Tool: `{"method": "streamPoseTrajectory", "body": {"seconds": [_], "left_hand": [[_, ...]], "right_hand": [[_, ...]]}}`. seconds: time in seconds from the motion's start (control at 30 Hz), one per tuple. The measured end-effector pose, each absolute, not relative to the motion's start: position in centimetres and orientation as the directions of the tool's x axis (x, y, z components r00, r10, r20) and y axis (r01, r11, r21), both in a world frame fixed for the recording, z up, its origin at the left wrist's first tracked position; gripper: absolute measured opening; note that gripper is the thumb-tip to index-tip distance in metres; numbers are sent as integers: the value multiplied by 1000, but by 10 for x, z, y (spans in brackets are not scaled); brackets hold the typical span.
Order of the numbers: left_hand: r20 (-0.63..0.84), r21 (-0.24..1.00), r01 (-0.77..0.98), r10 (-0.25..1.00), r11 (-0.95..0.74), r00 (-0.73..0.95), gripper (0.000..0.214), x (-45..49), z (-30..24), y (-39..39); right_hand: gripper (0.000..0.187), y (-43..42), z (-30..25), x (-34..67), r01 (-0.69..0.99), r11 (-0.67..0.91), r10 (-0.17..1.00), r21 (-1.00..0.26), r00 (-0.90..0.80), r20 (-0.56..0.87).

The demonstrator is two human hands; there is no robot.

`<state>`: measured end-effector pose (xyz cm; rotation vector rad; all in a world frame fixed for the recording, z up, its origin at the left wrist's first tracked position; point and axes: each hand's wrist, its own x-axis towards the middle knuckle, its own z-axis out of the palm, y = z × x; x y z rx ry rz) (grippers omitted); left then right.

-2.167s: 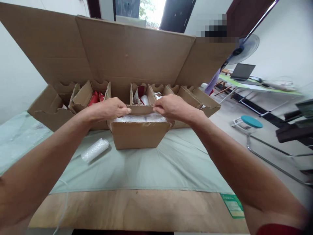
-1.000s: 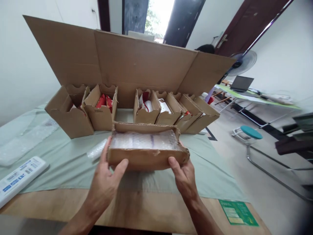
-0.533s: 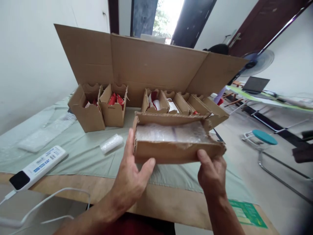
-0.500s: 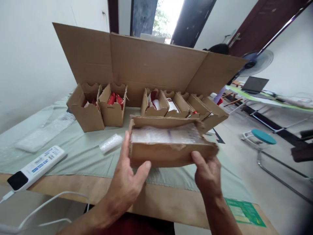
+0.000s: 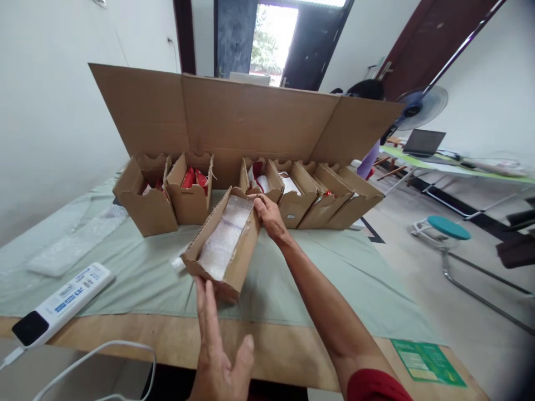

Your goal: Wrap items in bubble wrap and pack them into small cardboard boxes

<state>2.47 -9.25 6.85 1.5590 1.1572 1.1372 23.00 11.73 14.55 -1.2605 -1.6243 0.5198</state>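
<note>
A long cardboard box (image 5: 242, 253) lies tilted over the cloth in front of me, its far end turned to the right. Inside it is a bubble-wrapped item (image 5: 225, 236). My right hand (image 5: 271, 218) grips the box's far end, thumb on the near side and the other fingers largely hidden. At the near end, my left hand (image 5: 223, 345) is open, its stretched fingertips against the cardboard and its thumb spread away. Partly behind the box sits a small roll of bubble wrap (image 5: 179, 262).
Several upright cardboard bins (image 5: 191, 203) with red and white contents stand before a tall cardboard panel (image 5: 259, 120). Bubble wrap sheets (image 5: 77, 242) and a white power strip (image 5: 62, 303) lie left. A green leaflet (image 5: 428, 362) is front right, a stool (image 5: 448, 227) beyond the table.
The box has turned from crosswise to pointing away from me and moved left. My right hand went with its far end; my left hand shifted down to the near end.
</note>
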Motion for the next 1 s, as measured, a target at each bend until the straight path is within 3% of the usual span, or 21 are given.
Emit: {"method": "streamPoseTrajectory", "body": {"seconds": [0.33,0.57,0.77,1.0], "left_hand": [[289,920,217,939,-327,186,130,39,56,-82],[325,898,273,938,-345,117,99,52,66,-82],[396,818,418,914,-395,88,93,58,70,-82],[402,814,437,914,-382,51,92,64,71,-72]], "right_hand": [[44,156,138,208,486,379,904,-787,-11,428],[41,171,143,199,472,425,884,-773,-30,467],[37,168,150,197,454,479,853,-751,-39,520],[31,180,158,192,405,534,824,-742,-54,563]]}}
